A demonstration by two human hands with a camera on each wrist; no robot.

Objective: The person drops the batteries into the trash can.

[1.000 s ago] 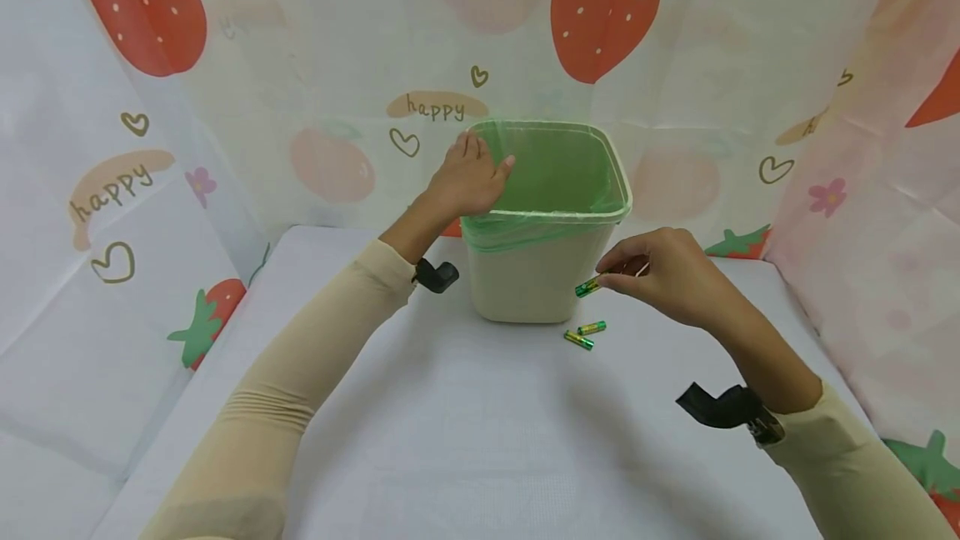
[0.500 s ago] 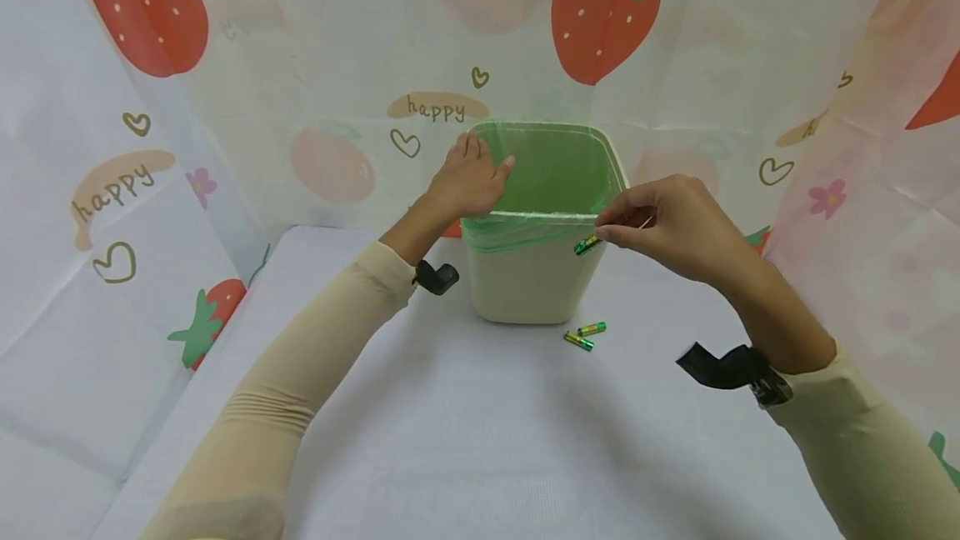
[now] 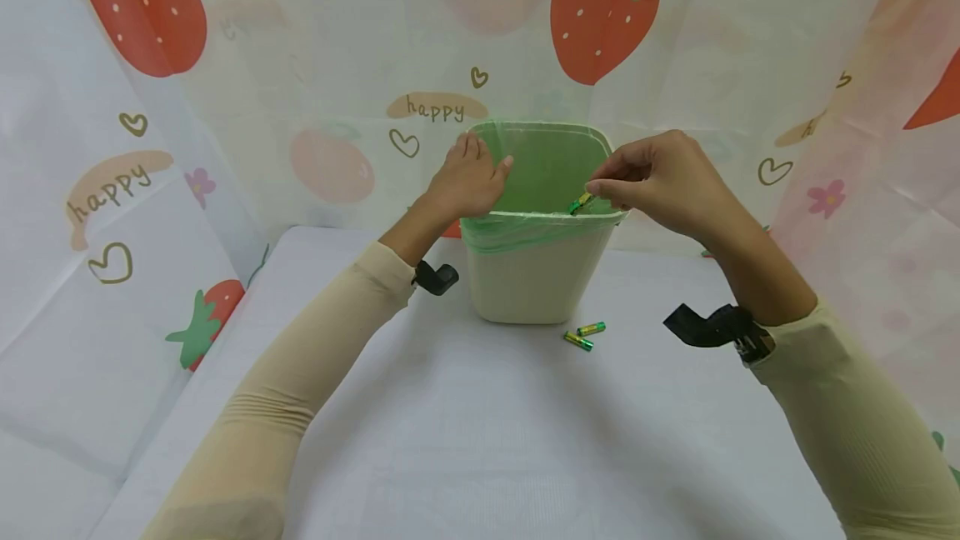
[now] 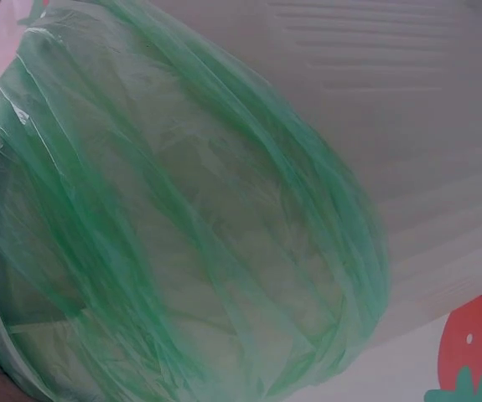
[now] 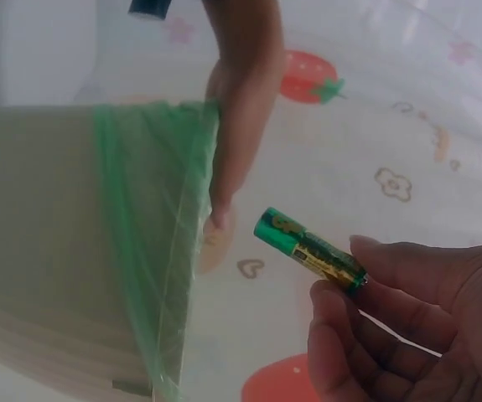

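A cream trash bin (image 3: pixel 536 282) stands upright with a green plastic liner (image 3: pixel 525 235) folded over its rim. On its left rim rests my left hand (image 3: pixel 471 179), fingers extended and thumb apart. My right hand (image 3: pixel 667 182) pinches one end of a green and gold battery (image 5: pixel 309 251) between thumb and fingers. In the head view that battery appears at the bin's front right rim; the right wrist view shows it beside the lined opening. Two more batteries, one angled (image 3: pixel 578 341) and one nearly level (image 3: pixel 591 328), lie at the foot of the bin.
A white cloth covers the table (image 3: pixel 450 423). Behind the bin hangs a curtain (image 3: pixel 337 48) printed with strawberries, hearts and lettering, and it continues along both sides. A black strap mount (image 3: pixel 708 327) sits on the right wrist, another (image 3: pixel 437 277) on the left.
My right hand has risen with the battery from beside the bin's lower front to the level of its rim. The left hand and the two batteries on the table have stayed put.
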